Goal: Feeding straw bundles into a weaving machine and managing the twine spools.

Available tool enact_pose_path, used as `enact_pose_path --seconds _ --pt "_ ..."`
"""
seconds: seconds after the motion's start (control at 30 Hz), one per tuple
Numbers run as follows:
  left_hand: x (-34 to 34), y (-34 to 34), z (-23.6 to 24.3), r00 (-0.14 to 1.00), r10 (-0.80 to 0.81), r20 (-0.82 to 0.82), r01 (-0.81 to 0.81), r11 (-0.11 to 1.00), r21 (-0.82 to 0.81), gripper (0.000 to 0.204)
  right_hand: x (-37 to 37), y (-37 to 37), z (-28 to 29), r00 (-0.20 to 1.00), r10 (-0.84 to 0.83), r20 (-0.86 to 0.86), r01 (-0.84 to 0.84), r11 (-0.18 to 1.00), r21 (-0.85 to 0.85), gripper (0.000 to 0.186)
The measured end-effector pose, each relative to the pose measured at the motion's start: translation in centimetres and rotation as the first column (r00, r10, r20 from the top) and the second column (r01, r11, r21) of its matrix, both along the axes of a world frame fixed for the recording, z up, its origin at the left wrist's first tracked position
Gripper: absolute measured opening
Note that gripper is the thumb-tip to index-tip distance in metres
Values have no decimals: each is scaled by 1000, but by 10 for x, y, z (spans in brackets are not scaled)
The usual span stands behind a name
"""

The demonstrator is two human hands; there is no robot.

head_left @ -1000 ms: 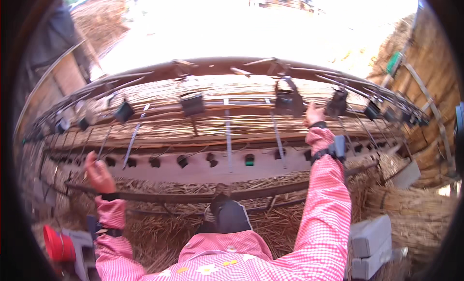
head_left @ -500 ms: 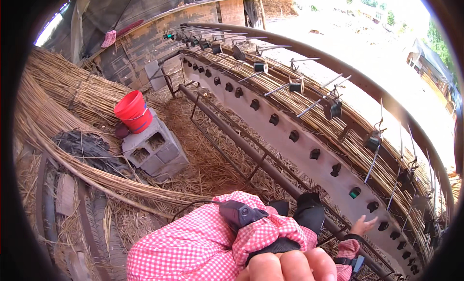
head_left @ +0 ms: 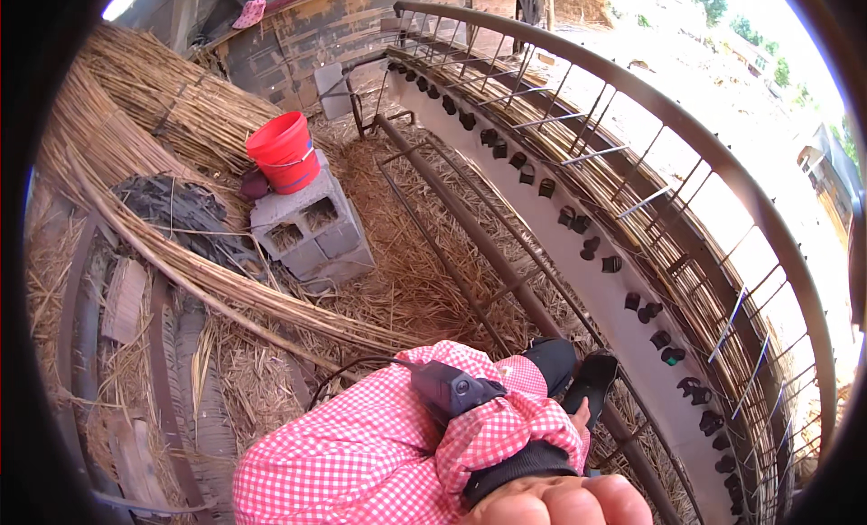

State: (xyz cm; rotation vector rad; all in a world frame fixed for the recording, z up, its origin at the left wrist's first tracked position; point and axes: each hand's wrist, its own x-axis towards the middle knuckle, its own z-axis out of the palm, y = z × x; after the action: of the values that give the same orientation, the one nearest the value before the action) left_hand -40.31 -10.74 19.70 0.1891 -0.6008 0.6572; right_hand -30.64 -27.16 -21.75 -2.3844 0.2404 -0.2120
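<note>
Black bobbins (head_left: 611, 264) line the pale board (head_left: 643, 366) beyond both hands, the left hand (head_left: 564, 504) farther from it with fingers curled, the right hand (head_left: 581, 415) nearer it, too hidden to tell its state.

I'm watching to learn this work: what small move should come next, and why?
Perhaps bring the right hand up to the green-marked spool. That hand is apart from the spools along the pale board, and shows only partly beside the left sleeve. The left hand is also apart from them, cut off by the lower edge.
</note>
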Motion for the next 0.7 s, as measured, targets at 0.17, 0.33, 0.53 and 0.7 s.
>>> enact_pose_path --seconds 0.17,0.33,0.53,0.7 --pt "-17 12 8 980 162 -116 -169 984 -51 9 0 19 27 993 96 63 -93 994 -50 59" --pt "11 -3 6 986 160 55 -138 947 -289 14 -14 24 70 993 116 -19 -117 967 -226 61" --pt "20 -6 -2 995 45 83 -22 966 -257 18 -22 17 84 989 151 8 -135 904 -406 59" --pt "17 26 -13 986 -9 165 4 999 31 8 -22 35 96 987 159 -26 -152 869 -471 57"
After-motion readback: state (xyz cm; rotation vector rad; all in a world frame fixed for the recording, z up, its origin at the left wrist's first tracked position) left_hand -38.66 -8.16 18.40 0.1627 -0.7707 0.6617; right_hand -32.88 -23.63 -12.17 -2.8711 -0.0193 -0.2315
